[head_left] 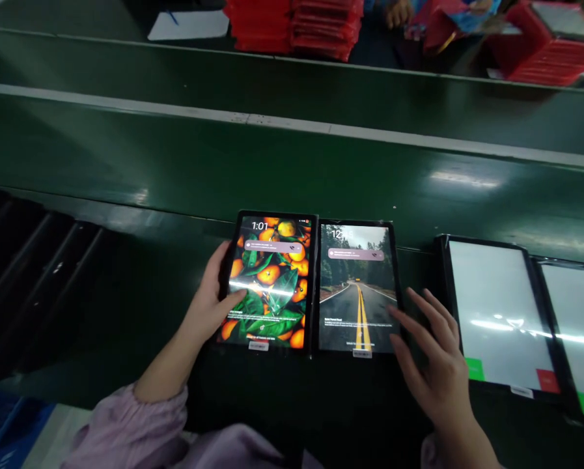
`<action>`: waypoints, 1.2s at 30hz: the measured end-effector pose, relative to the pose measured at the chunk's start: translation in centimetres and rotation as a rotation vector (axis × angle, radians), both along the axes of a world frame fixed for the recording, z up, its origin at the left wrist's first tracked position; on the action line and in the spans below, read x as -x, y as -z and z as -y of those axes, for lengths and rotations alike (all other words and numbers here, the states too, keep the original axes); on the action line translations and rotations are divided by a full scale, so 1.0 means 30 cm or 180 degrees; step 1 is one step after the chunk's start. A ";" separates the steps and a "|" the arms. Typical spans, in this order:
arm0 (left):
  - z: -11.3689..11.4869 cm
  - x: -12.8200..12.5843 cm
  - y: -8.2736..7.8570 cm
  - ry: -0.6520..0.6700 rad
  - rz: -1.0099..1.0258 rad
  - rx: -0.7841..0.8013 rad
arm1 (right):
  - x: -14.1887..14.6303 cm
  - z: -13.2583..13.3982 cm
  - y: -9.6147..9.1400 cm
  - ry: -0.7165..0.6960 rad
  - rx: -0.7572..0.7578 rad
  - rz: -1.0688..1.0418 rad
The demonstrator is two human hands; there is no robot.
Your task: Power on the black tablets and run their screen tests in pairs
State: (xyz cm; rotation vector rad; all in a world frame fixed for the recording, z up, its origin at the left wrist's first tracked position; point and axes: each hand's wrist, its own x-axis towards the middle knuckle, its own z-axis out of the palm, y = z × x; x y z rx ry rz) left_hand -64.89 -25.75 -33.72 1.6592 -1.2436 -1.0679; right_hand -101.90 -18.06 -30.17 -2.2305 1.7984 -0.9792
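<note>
Two lit tablets lie side by side on the dark green bench. The left tablet [271,281] shows oranges and leaves with a clock reading 1:01. My left hand [212,296] grips its left edge, thumb on the screen. The right tablet [358,286] shows a forest road with yellow lines. My right hand [431,352] hovers at that tablet's right edge with fingers spread, holding nothing.
Two more tablets with white screens [499,312] [577,332] lie to the right. A green conveyor belt [292,169] runs across behind. Red packages [296,26] and a paper sheet [189,25] sit at the far side, where another person's hand [399,12] shows.
</note>
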 end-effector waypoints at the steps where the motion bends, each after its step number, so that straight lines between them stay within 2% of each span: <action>1: 0.028 0.007 -0.001 -0.0031 0.0111 -0.0002 | -0.005 0.000 -0.008 -0.0178 0.0090 -0.0072; 4: 0.121 0.021 -0.004 -0.0343 0.0130 0.0081 | -0.026 0.015 -0.013 -0.0592 0.0117 -0.0222; 7: 0.165 0.020 -0.004 -0.0557 -0.0188 0.0204 | -0.045 0.050 0.007 -0.0437 0.0035 -0.0387; 9: 0.138 0.010 -0.002 -0.0602 -0.0290 0.0197 | -0.050 0.069 0.023 -0.0133 0.0018 -0.0428; 11: 0.070 -0.009 0.002 -0.0599 -0.0353 0.0070 | -0.047 0.074 0.030 0.0002 0.0015 -0.0383; 15: -0.099 -0.062 -0.004 -0.0421 -0.0429 -0.0362 | -0.026 0.049 0.023 -0.0201 -0.0010 -0.0167; 18: -0.170 -0.085 -0.024 -0.0147 -0.0258 -0.0593 | -0.012 0.024 0.015 -0.0304 -0.0013 -0.0106; 20: -0.177 -0.085 -0.036 -0.0008 -0.0209 -0.0646 | -0.007 0.013 0.011 -0.0345 0.0017 -0.0090; 27: -0.133 -0.062 -0.052 0.0018 -0.0182 -0.0587 | 0.004 -0.025 -0.009 -0.0521 0.0182 -0.0061; 32: -0.159 -0.068 -0.051 0.0063 -0.0138 -0.0691 | 0.003 -0.047 -0.020 -0.0836 0.0134 -0.0143; 36: -0.186 -0.082 -0.031 0.0064 -0.0096 -0.0623 | -0.012 -0.046 -0.017 -0.0863 0.0153 -0.0127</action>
